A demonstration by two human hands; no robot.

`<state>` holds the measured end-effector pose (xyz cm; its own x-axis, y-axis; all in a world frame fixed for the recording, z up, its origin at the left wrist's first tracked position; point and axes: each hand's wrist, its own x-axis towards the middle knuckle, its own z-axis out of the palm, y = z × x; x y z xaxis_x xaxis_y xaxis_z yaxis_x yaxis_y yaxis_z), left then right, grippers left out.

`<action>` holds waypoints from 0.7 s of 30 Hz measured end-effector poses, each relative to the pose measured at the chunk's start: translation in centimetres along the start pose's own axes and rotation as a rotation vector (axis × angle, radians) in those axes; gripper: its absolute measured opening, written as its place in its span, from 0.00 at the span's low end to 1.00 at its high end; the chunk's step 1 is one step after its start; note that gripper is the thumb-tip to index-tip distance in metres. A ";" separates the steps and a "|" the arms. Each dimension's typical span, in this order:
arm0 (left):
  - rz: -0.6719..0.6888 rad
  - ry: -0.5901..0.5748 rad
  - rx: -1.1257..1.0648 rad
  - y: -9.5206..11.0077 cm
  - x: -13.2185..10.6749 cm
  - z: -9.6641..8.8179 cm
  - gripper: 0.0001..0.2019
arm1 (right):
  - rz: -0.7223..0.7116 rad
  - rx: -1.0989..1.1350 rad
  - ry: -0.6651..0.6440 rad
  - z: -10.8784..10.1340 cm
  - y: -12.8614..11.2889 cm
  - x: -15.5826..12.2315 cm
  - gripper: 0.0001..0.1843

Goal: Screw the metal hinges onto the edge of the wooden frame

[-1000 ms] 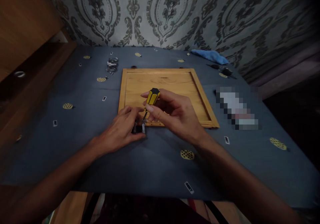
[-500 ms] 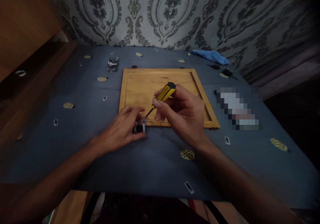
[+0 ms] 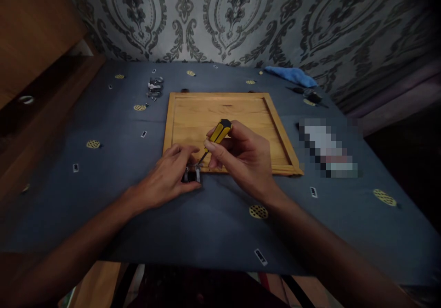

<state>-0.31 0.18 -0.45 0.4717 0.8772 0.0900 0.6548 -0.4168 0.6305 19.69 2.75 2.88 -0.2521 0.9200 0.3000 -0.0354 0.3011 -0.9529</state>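
My left hand is closed around a small caster wheel, black between silver metal sides, holding it against the near edge of a framed wooden panel. My right hand grips a yellow and black screwdriver between thumb and fingers. It is tilted, its handle up and to the right. The shaft points down to the caster's metal bracket, where the tip appears to touch; any screw there is too small to make out.
Metal hardware with several small screws lies at the back left. On the right are a blue cloth, a dark tool and a blurred-out object. A wooden cabinet borders the patterned tablecloth on the left.
My right hand has moved left and slightly down with the screwdriver, bringing its tip to the bracket. The left hand stays on the caster wheel.
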 end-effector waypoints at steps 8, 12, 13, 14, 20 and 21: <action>0.012 -0.013 0.001 0.1 0.2 -0.2 0.26 | 0.027 -0.098 -0.078 -0.5 -0.5 0.2 0.21; 0.018 0.000 0.003 0.1 0.2 -0.2 0.26 | -0.025 -0.103 -0.211 -0.9 -1.1 0.5 0.18; 0.027 0.007 0.003 0.1 0.2 -0.1 0.25 | -0.027 -0.080 -0.244 -0.9 -1.2 0.6 0.18; 0.035 0.013 0.003 0.0 0.1 0.0 0.25 | -0.030 -0.057 -0.264 -0.9 -1.3 0.7 0.18; 0.103 0.063 0.025 -0.9 0.0 0.6 0.20 | -0.158 -0.141 -0.192 0.6 -1.1 1.2 0.19; 0.130 0.068 0.028 -1.1 0.0 0.7 0.19 | -0.174 -0.148 -0.182 0.8 -1.1 1.2 0.20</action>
<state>-0.58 0.47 -1.64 0.5127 0.8293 0.2224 0.6074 -0.5334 0.5887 18.68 3.34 4.27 -0.4246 0.7950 0.4332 0.0449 0.4964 -0.8669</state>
